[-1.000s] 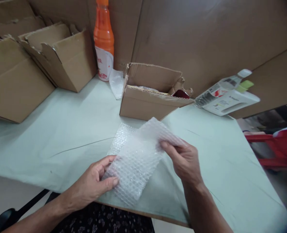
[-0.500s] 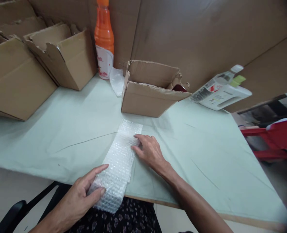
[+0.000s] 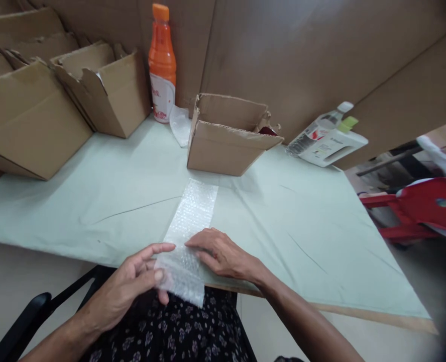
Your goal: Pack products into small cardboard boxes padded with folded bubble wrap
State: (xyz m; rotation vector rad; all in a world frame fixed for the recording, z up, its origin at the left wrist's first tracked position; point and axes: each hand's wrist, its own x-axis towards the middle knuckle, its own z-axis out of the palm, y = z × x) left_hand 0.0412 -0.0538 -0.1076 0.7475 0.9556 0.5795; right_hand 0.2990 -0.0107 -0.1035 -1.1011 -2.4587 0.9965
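A long strip of clear bubble wrap [image 3: 192,218] lies flat on the pale green table [image 3: 106,191], its near end hanging over the table's front edge. My left hand [image 3: 132,281] pinches that near end between thumb and fingers. My right hand [image 3: 219,254] lies flat on the strip beside it, fingers stretched out and pressing the wrap down. Just beyond the strip's far end stands a small open cardboard box [image 3: 226,136] with something dark red inside.
Several open cardboard boxes [image 3: 38,95] are stacked at the back left. An orange bottle [image 3: 161,65] stands against the cardboard wall, a bit of white plastic [image 3: 180,125] beside it. A white bottle [image 3: 326,138] lies at the back right. Red stool [image 3: 422,206] at right.
The bubble wrap went from held up and folded to laid flat on the table. My right hand slid back along it toward me; my left hand kept hold of the near end.
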